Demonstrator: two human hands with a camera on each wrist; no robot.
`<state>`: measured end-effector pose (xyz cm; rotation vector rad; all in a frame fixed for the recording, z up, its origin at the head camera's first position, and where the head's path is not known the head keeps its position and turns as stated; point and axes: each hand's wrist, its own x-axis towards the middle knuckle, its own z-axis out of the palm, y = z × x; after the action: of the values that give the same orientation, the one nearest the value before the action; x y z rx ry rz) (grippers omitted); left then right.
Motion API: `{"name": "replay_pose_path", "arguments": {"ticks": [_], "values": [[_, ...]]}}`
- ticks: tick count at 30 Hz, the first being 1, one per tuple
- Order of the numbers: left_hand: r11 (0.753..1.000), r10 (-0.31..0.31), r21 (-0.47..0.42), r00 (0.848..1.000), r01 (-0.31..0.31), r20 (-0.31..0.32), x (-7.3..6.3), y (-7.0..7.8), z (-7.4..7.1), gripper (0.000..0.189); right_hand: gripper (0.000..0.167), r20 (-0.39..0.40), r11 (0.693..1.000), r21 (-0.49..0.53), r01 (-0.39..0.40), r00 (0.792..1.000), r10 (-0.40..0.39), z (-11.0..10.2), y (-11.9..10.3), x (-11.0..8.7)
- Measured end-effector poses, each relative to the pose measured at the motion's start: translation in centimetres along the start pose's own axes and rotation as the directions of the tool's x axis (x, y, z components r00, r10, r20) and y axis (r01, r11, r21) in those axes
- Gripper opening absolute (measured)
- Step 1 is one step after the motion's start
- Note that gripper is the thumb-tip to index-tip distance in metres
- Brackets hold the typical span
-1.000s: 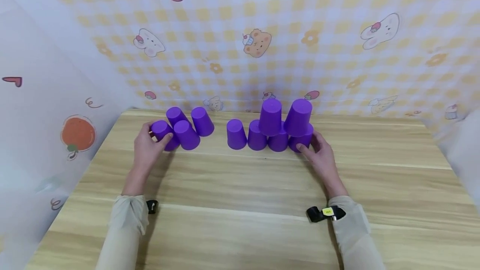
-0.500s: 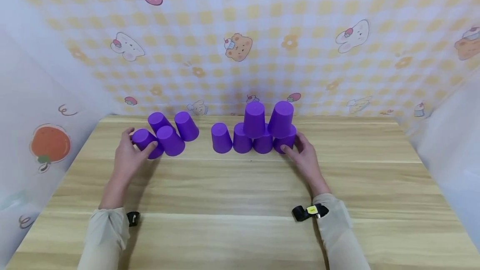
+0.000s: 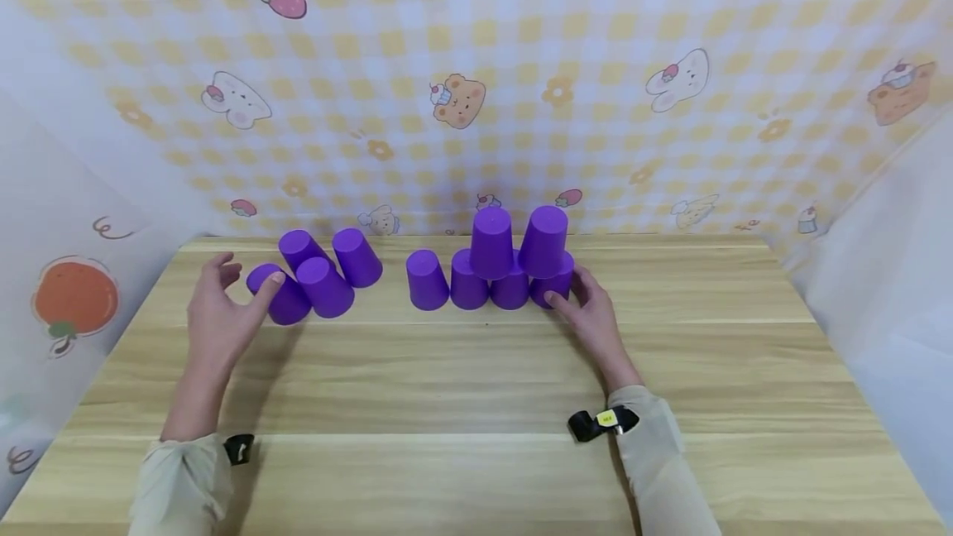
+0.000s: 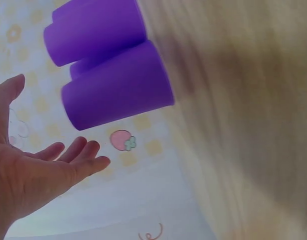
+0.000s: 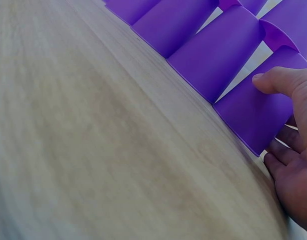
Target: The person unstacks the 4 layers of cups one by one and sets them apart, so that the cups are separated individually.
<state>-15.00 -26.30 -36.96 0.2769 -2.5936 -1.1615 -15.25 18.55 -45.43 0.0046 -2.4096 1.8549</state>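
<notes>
Several upside-down purple cups form a loose cluster at the left in the head view. My left hand point(image 3: 217, 317) is beside the cluster's front-left cup point(image 3: 283, 298), fingers spread. The left wrist view shows a gap between the fingers point(image 4: 76, 152) and the nearest cup point(image 4: 118, 87). Farther right stands a row of upside-down cups, with two more, an upper left cup point(image 3: 491, 242) and an upper right cup point(image 3: 543, 242), bridging the cups beneath. My right hand point(image 3: 593, 323) holds the row's right-end cup point(image 5: 266, 102), thumb on its near face and fingers around the far side.
The leftmost cup point(image 3: 428, 281) of the row carries nothing on top. Behind the cups rises a checked cloth point(image 3: 335, 114) with cartoon prints, close to the back edge of the wooden table point(image 3: 417, 387).
My left hand has let go of the front-left cup and drawn back to the left, its fingers opening. The right hand keeps its hold. The head view has shifted, moving the scene leftward.
</notes>
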Motion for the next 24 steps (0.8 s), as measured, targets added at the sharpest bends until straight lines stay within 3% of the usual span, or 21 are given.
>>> {"name": "replay_pose_path", "arguments": {"ticks": [7, 14, 19, 24], "values": [[0.994, 0.084, -0.066, 0.991, -0.091, -0.103, -0.4, 1.4, 0.0, 0.065, 0.059, 0.013, 1.0, 0.014, 0.016, 1.0, -0.016, 0.0, -2.6, -0.9], [0.968, 0.205, -0.097, 0.95, -0.232, -0.235, -1.0, 3.7, 0.2, 0.045, 0.057, 0.012, 1.0, 0.013, 0.005, 1.0, -0.005, 0.1, -3.4, -1.2], [0.931, 0.298, -0.14, 0.925, -0.336, -0.237, -1.5, 5.6, 0.9, 0.038, 0.057, 0.009, 1.0, 0.015, -0.003, 1.0, 0.002, 0.1, -3.4, -1.2], [0.881, 0.417, -0.159, 0.89, -0.445, -0.184, -2.0, 7.4, 2.1, 0.035, 0.059, 0.008, 1.0, 0.018, 0.004, 1.0, -0.004, 0.0, -3.3, -1.0]]}}
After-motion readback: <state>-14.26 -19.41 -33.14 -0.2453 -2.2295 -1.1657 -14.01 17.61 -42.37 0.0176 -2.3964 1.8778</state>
